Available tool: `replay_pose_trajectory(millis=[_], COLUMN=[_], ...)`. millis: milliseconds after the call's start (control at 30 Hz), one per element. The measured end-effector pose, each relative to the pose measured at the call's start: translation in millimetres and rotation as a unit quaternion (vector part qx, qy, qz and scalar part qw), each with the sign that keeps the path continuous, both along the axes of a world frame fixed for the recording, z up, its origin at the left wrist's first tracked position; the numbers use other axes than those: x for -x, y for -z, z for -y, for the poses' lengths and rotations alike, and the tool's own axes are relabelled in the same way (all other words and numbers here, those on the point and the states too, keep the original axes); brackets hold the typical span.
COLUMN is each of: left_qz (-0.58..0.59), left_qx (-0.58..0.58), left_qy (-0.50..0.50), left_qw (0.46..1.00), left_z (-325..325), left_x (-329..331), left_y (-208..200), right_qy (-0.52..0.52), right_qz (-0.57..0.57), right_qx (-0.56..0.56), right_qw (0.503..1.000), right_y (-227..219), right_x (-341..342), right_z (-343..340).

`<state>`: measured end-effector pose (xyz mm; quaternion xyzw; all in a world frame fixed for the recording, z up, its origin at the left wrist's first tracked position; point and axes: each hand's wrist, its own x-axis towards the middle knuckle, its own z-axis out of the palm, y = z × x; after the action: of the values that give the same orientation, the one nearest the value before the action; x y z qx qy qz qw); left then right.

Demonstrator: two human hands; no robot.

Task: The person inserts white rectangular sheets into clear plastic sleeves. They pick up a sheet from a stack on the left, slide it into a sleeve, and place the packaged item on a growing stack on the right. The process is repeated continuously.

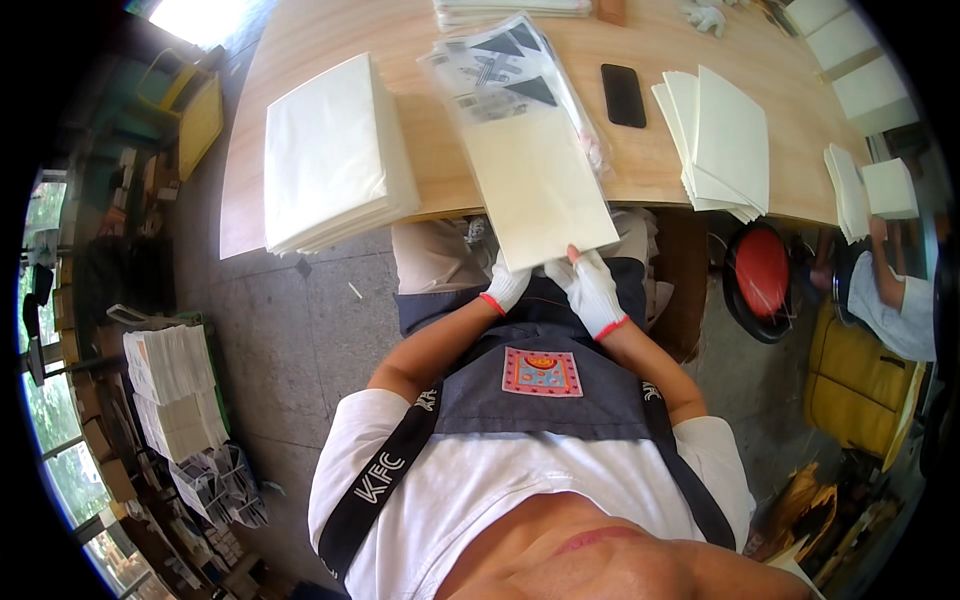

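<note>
A flat cream-coloured panel [540,190] tilts over the table's near edge, its near end above my lap. Its far part lies in or under a clear plastic sleeve [497,75] printed with dark triangles; which of the two I cannot tell. In a white knit glove with a red cuff, my right hand [592,292] is closed on the panel's near edge, bare thumb tip on top and fingers beneath. My left hand [508,285], gloved the same way, is at the near left corner, its fingers hidden under the panel. More clear sleeves are stacked beneath the far end.
On the wooden table [440,130], a tall stack of white panels [325,160] stands left. A black phone [623,95] and a fanned pile of panels [725,145] lie right. A red-seated stool [762,272] is below the right side; bundled papers [170,365] stand at left.
</note>
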<state>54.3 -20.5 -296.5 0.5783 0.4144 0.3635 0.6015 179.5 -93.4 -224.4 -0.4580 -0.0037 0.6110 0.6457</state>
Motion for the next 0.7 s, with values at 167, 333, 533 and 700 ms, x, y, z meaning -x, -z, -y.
replay_pose_trajectory(millis=[167, 333, 533, 700], left_qz=[0.070, 0.152, 0.076, 0.048], left_qx=[0.241, 0.384, 0.298, 0.245], left_qy=[0.012, 0.044, -0.061, -0.029], left_qw=[0.968, 0.910, 0.949, 0.968], left_z=[-3, -21, -38, -42], left_x=[3, 24, 60, 68], left_y=[-24, -47, -63, -59], right_qy=[0.108, -0.103, -0.321, -0.322], right_qz=[-0.212, -0.043, 0.495, 0.791], right_qx=[-0.129, -0.072, -0.091, -0.182], right_qw=[0.963, 0.991, 0.802, 0.487], right_y=[35, 1, -33, -22], right_x=[3, -8, 7, 28], right_z=[-63, -55, -68, -85])
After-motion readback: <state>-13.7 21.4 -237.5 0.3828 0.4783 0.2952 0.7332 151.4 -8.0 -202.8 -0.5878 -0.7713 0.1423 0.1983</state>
